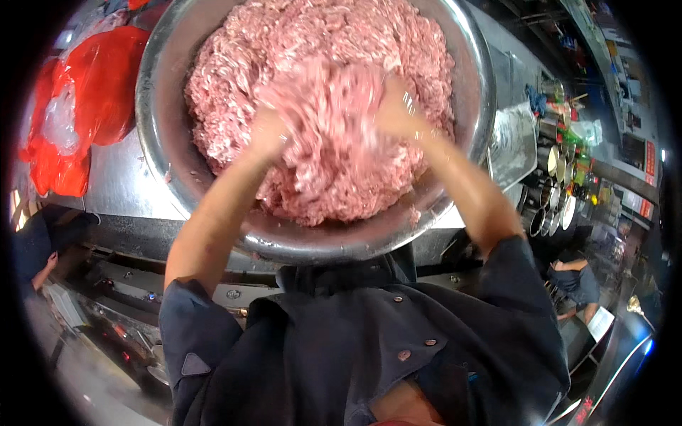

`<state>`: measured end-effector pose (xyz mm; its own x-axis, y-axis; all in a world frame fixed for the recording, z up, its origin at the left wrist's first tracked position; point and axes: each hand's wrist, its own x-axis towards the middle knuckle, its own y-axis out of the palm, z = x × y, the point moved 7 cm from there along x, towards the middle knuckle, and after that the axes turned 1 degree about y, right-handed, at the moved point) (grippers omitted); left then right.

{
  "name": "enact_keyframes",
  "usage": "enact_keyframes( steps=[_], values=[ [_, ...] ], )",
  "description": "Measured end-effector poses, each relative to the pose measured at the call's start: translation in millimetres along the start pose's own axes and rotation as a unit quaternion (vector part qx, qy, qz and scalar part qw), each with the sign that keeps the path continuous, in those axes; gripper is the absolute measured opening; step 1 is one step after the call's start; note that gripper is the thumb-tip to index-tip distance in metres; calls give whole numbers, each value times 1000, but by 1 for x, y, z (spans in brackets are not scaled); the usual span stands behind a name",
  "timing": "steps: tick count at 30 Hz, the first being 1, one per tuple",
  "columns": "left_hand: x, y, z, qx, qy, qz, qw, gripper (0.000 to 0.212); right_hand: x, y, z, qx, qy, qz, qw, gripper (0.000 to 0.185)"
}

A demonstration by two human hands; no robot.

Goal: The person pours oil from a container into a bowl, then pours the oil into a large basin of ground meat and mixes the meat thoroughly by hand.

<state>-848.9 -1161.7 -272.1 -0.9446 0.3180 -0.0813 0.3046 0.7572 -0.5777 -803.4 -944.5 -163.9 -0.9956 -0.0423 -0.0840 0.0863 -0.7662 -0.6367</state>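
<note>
A large round stainless steel basin (482, 80) holds a heap of pink minced meat (330, 32). My left hand (269, 128) and my right hand (399, 106) are both sunk into the heap near its middle, a short way apart, with the fingers buried. Between them, strands of mince are blurred by motion. Because the meat covers the fingers, whether either hand is closed on any of it does not show. Both forearms cross over the near rim of the basin.
Red plastic bags (104, 80) lie on the metal counter (122, 181) left of the basin. At right are a metal tray (511, 141) and several round containers (554, 160). A co-worker (575, 282) is farther right; another person's arm (45, 271) shows at far left.
</note>
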Motion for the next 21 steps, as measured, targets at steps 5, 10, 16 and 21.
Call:
enact_keyframes(
  steps=[5, 10, 16, 21],
  values=[
    [12, -127, 26, 237, -186, 71, 951, 35, 15, -93, -108, -144, 194, 18, 970, 70],
    [-62, -89, 89, 121, -294, 363, 876, 38, -65, -100, -190, -74, 349, -3, 934, 93],
    [-139, 20, 54, -349, -368, 332, 795, 56, -117, 8, -167, 285, 446, 141, 837, 81],
    [-131, 41, 16, -349, -422, 247, 799, 44, -145, 55, -156, 485, 552, 80, 674, 47]
  ],
)
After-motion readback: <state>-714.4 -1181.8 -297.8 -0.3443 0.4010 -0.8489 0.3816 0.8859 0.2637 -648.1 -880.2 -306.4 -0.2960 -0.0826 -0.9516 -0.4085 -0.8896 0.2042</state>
